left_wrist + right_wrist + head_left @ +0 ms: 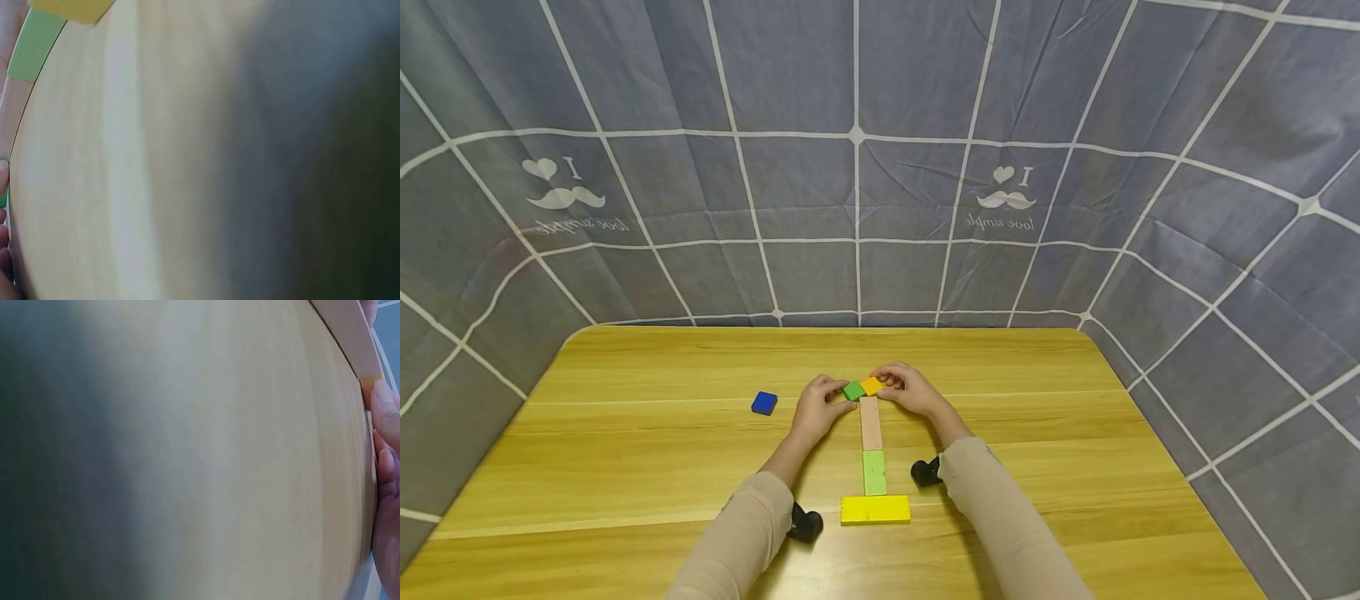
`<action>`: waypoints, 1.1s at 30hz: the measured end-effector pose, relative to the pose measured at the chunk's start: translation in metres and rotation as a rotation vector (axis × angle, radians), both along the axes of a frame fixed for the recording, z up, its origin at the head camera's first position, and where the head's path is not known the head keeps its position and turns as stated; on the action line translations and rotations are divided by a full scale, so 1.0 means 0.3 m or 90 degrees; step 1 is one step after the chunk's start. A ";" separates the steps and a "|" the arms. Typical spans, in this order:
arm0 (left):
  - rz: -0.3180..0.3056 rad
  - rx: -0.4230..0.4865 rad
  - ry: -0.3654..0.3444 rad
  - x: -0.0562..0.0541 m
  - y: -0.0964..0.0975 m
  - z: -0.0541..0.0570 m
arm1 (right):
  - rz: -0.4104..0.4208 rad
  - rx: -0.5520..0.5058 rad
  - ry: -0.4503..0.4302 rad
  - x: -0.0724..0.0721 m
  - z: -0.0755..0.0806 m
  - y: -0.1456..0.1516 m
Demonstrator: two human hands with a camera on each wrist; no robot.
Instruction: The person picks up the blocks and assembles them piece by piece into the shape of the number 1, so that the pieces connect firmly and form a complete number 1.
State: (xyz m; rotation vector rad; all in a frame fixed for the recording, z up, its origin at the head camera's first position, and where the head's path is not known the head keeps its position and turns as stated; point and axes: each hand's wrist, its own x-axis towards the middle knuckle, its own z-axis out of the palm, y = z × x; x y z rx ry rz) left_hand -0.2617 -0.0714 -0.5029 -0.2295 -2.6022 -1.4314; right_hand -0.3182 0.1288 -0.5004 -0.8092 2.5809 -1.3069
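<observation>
Side by side at the far end of a row of blocks lie a green square block [853, 391] and an orange square block [871, 386], both turned at an angle. My left hand [817, 408] pinches the green one between thumb and fingers from the left. From the right, my right hand [914, 392] pinches the orange one; its thumb [386, 412] lies against that block in the right wrist view. Below the pair runs a pink block [870, 423], then a light green block [874, 472]. A yellow block [875, 510] lies crosswise at the near end.
A blue square block [764, 403] lies alone on the wooden table [655, 450], left of my left hand. Black wrist-worn devices [806, 525] show beside both sleeves. A grey curtain [805, 183] with white lines stands behind the table's far edge.
</observation>
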 end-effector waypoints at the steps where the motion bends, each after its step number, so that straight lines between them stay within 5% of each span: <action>1: 0.000 -0.001 0.001 0.000 0.000 0.000 | 0.001 -0.002 0.000 0.001 0.000 0.000; 20: 0.000 0.019 -0.005 0.001 -0.004 -0.001 | 0.002 -0.011 0.007 0.007 0.005 -0.003; 28: -0.006 0.073 0.010 0.011 -0.016 0.002 | 0.015 -0.038 0.003 0.071 0.102 -0.023; 33: -0.013 0.092 0.031 0.017 -0.027 0.000 | 0.009 -0.034 0.006 0.058 0.079 -0.018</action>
